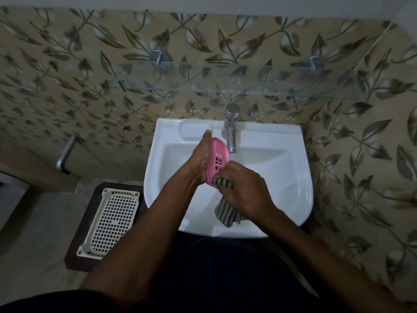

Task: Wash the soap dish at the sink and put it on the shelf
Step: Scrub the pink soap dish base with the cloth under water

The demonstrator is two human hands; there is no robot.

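A pink soap dish [218, 154] with slots in its base is held tilted on edge over the white sink [293, 177], just left of the spout. My left hand [200, 159] grips it from the left side, fingers along its back. My right hand [246, 190] grips a grey striped cloth [225, 211] and presses it against the dish's lower end; the cloth's tail hangs into the basin. A glass shelf [225, 89] runs across the wall above the sink.
A chrome tap [230, 127] stands at the sink's back, close to the dish. A white plastic basket [112, 220] lies on a dark stool left of the sink. A second tap [65, 154] juts from the left wall.
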